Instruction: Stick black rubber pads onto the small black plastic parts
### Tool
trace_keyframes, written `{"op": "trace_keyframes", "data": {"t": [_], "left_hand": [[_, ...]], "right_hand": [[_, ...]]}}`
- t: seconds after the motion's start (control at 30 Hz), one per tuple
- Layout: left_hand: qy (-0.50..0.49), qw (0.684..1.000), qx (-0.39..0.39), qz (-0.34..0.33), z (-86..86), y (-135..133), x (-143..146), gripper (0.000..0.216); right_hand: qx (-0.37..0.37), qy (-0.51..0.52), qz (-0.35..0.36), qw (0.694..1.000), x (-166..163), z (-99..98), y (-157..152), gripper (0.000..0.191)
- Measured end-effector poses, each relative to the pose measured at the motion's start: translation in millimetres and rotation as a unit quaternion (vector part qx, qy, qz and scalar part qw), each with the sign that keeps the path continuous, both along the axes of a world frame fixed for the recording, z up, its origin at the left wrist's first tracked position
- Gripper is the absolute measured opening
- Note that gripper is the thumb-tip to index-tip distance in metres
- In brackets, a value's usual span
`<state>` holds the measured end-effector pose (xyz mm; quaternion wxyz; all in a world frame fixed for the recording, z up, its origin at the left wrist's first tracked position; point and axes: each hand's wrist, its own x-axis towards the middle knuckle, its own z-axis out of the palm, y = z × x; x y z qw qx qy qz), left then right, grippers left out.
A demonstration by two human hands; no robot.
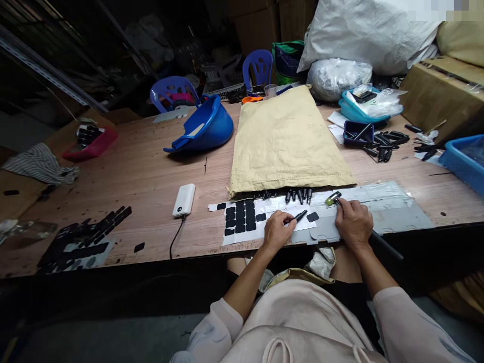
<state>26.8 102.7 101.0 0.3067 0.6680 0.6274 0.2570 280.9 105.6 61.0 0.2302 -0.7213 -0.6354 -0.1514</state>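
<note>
Pinching a slim black tubular part (301, 216) in the left hand (279, 228), thumb and fingers closed tight on its near end, tip pointing away and to the right. It's over the white paper (272, 232) at the front edge of the table, just beside a loose black patch (312, 217). Right hand (354, 222) is wrapped around a small hammer (333, 198), yellowish-green face toward the left, dark handle poking out behind the fist, all above a grey board (406, 220). Left of the hands there's a bunch of rounded black patches (240, 217) in rows on that paper. Further out, a big tan sack (289, 141) lies flat, with more black parts (298, 195) along its near edge. White power bank (184, 200) with a cable sits off left, blue scoop-shaped basin (207, 126) behind it, and a turquoise basin (363, 108) is far right.
</note>
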Motion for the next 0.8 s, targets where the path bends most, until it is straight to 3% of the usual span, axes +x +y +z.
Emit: {"op": "trace_keyframes", "data": {"t": [0.63, 0.8], "left_hand": [[-0.035, 0.998, -0.042, 0.009, -5.2, 8.6, -4.4, 0.018], [-0.028, 0.998, -0.061, -0.021, -0.4, 12.7, -8.5, 0.019]], "right_hand": [[-0.014, 0.003, 0.000, 1.000, 0.1, 0.9, -0.8, 0.031], [-0.012, 0.003, 0.001, 1.000, -0.3, 1.6, -0.9, 0.030]]}}
